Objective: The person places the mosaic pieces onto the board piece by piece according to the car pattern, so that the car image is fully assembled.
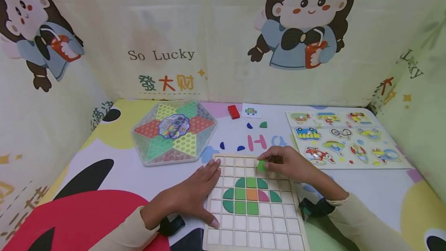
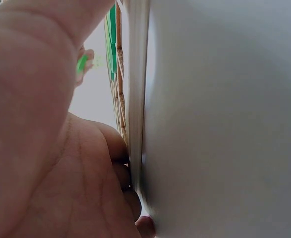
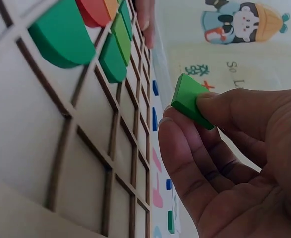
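Observation:
My right hand pinches a light green square tile between thumb and fingers, over the top right part of a wooden grid board. Spread along the board's left edge, my left hand has its fingertips at the upper corner and its thumb lower down. Set in the board's cells are light green squares, dark green quarter-round pieces, an orange square and a pink quarter-round piece. A white cell lies below the pink piece.
Beyond the board lie small blue pieces, a green quarter-round piece, a red block and a pattern card. A hexagonal Chinese checkers board is at the left, a vehicle puzzle board at the right. Printed cloth hangs behind.

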